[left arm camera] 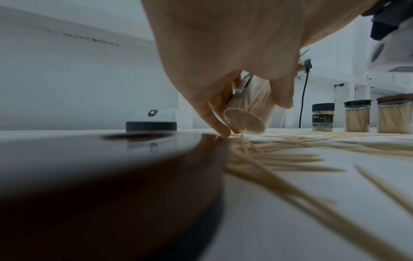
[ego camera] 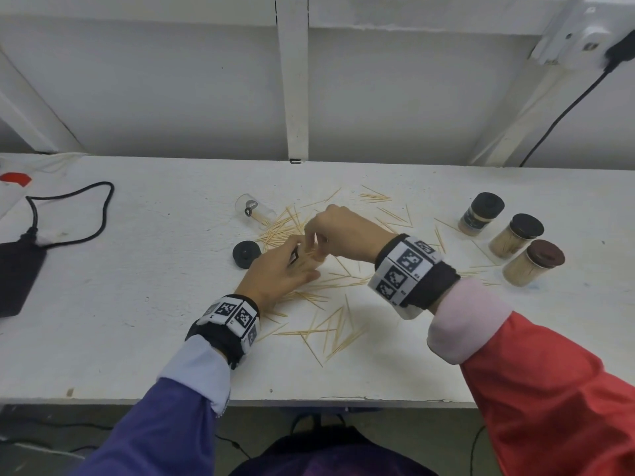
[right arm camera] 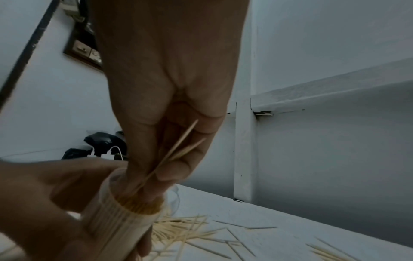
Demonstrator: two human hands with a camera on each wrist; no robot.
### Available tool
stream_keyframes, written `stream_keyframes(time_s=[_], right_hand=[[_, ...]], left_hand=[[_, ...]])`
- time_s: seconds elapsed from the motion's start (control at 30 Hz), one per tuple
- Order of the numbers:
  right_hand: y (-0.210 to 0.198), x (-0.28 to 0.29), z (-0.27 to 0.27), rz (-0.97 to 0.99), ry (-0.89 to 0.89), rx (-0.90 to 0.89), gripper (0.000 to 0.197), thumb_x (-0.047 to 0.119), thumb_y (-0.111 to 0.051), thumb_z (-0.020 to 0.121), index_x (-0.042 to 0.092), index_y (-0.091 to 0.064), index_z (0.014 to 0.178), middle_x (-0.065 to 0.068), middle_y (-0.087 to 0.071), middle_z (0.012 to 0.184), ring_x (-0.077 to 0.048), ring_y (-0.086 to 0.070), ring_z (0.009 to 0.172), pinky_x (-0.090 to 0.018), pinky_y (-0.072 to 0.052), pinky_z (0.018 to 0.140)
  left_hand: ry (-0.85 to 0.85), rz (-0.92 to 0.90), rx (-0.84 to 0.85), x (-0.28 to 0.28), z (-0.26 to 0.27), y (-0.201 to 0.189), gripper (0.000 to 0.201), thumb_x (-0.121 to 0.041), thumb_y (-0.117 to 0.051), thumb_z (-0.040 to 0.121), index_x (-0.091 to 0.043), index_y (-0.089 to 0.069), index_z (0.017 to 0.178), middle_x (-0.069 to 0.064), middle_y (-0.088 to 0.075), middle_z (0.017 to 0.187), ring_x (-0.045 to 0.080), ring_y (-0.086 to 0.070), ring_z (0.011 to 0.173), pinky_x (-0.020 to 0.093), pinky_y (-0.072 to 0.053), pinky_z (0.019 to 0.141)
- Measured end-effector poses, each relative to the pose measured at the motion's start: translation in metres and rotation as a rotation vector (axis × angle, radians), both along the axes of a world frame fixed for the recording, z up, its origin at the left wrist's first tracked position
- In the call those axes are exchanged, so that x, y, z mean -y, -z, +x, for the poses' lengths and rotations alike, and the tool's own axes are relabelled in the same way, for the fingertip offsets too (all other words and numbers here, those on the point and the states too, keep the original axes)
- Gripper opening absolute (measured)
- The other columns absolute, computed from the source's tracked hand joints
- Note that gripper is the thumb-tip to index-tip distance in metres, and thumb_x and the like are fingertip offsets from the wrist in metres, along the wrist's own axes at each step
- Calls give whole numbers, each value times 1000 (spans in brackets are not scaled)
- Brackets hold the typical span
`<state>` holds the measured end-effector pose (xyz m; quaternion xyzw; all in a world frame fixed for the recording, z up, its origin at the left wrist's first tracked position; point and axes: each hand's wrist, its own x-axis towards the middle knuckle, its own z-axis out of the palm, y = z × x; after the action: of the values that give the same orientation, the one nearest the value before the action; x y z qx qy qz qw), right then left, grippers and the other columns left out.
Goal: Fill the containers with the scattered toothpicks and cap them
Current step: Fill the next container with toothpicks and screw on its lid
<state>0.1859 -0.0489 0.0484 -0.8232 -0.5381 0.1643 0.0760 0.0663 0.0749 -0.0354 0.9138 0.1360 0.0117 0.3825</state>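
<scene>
My left hand [ego camera: 292, 266] grips a clear container [left arm camera: 248, 109] packed with toothpicks and holds it tilted just above the table. My right hand [ego camera: 330, 228] pinches a few toothpicks [right arm camera: 178, 150] and has their tips in the container's open mouth [right arm camera: 138, 204]. Loose toothpicks [ego camera: 330, 328] lie scattered on the white table [ego camera: 137, 355] around both hands. A second clear container [ego camera: 254, 209] lies empty on its side beyond my left hand. A loose black cap [ego camera: 246, 254] sits flat just left of my left hand.
Three capped containers full of toothpicks [ego camera: 481, 213], [ego camera: 517, 235], [ego camera: 534, 262] stand in a row at the right. A black device [ego camera: 17, 269] with a looped cable [ego camera: 103, 207] lies at the left. A black plug [ego camera: 615, 53] hangs from a wall socket at the upper right.
</scene>
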Motion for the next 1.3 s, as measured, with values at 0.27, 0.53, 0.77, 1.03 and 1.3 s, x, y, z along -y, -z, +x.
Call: stream_keyframes(time_s=[0.27, 0.53, 0.77, 1.03, 1.3], right_hand=[[1, -3, 8, 99, 179, -384, 13, 13, -76, 80, 3, -70, 76, -2, -63, 56, -6, -57, 44, -18, -44, 46], [-7, 5, 18, 115, 208, -622, 32, -9, -75, 73, 1, -68, 103, -11, -69, 88, -16, -66, 65, -22, -53, 59], [-1, 1, 13, 187, 118, -301, 14, -2, -75, 74, 7, -75, 86, -7, -72, 78, -18, -68, 69, -26, -56, 64], [10, -2, 9, 270, 86, -200, 19, -2, -65, 78, 11, -77, 85, -2, -73, 80, -9, -65, 72, -24, -54, 72], [11, 14, 12, 234, 84, -341, 26, 10, -71, 82, 13, -72, 108, 8, -61, 99, -7, -60, 87, -21, -50, 76]], left_hand=[[-5, -20, 17, 0, 0, 2, 62, -56, -68, 78, -31, -44, 129, -12, -60, 90, 12, -56, 83, 28, -38, 66], [-67, -86, 31, -3, 1, 4, 78, -68, -61, 71, -29, -39, 134, -5, -63, 111, 15, -61, 100, 40, -50, 90], [-53, -87, 45, -2, 1, 3, 75, -62, -65, 75, -27, -40, 136, -3, -62, 112, 17, -60, 102, 39, -49, 91], [-31, -93, 71, -1, 1, 2, 65, -55, -69, 81, -27, -42, 133, -7, -64, 102, 13, -62, 93, 35, -50, 83], [-67, -88, 87, -1, 1, 1, 62, -49, -72, 82, -27, -43, 132, -6, -64, 107, 14, -61, 98, 35, -49, 87]])
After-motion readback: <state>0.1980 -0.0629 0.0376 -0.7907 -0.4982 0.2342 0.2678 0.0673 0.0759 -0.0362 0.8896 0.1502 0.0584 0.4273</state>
